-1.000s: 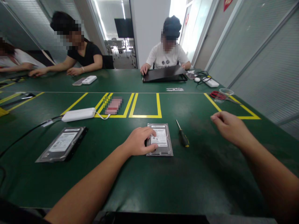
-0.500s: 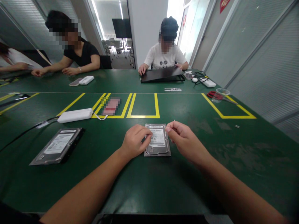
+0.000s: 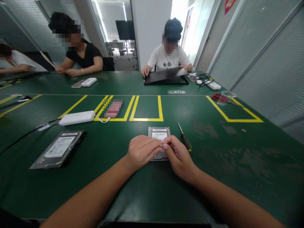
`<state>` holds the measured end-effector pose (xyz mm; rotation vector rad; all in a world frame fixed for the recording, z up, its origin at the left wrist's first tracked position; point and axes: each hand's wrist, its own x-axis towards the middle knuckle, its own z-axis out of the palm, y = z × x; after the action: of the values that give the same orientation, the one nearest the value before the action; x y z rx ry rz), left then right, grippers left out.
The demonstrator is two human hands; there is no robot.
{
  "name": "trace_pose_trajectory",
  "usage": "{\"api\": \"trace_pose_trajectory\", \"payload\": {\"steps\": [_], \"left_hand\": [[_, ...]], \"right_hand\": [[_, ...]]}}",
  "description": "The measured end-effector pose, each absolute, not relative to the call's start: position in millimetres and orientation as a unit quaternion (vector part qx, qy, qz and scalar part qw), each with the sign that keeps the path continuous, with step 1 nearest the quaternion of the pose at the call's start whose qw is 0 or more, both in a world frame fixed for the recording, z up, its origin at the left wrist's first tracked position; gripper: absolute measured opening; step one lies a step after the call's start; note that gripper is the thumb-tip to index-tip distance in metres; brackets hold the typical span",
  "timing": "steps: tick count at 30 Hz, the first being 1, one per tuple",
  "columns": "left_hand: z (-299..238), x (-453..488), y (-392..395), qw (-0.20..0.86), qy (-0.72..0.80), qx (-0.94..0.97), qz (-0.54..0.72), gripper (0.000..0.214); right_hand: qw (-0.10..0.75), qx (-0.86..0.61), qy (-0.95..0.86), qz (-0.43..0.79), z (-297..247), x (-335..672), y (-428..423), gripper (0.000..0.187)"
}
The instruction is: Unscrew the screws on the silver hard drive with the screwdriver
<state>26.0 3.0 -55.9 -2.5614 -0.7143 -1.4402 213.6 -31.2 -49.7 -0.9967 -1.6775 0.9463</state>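
Observation:
A silver hard drive (image 3: 159,130) with a white label lies flat on the green table, its middle covered by my hands. Over its left half is my left hand (image 3: 143,150), fingers pressed together. My right hand (image 3: 179,155) meets it above the label, thumb and index finger pinched. The fingertips of both hands touch; whatever is between them is too small or hidden to make out. Just right of the drive rests a screwdriver (image 3: 185,138) with a black and yellow handle, its tip pointing away from me.
A second hard drive (image 3: 58,148) lies at the left. Behind it are a white power strip (image 3: 77,117) and a pink phone (image 3: 114,109). Red-handled scissors (image 3: 217,97) and a clear cup (image 3: 226,97) stand far right. Across the table a person holds a black panel (image 3: 166,76).
My right hand has moved left and nearer me, from the drive's right edge to meet my left hand's fingertips. The screwdriver now shows in full. My left hand shifted slightly right.

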Motion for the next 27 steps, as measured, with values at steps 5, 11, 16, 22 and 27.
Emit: {"api": "trace_pose_trajectory", "payload": {"steps": [5, 11, 16, 22, 27], "left_hand": [[-50, 27, -2, 0.065, -0.221, -0.849, -0.475, 0.016], [-49, 26, -2, 0.066, -0.185, -0.852, -0.484, 0.018], [-52, 28, -1, 0.063, -0.216, -0.854, -0.469, 0.016], [-52, 30, 2, -0.006, -0.281, -0.826, -0.488, 0.007], [-49, 30, 2, -0.027, -0.291, -0.817, -0.497, 0.007]], "right_hand": [[0.458, -0.411, -0.660, 0.431, -51, 215, -32, 0.023], [0.464, -0.397, -0.633, 0.476, -47, 216, -34, 0.023], [0.460, -0.419, -0.673, 0.401, -47, 220, -34, 0.022], [0.333, -0.404, -0.848, 0.086, -49, 231, -28, 0.017], [0.234, -0.395, -0.888, 0.026, -48, 229, -30, 0.041]]}}
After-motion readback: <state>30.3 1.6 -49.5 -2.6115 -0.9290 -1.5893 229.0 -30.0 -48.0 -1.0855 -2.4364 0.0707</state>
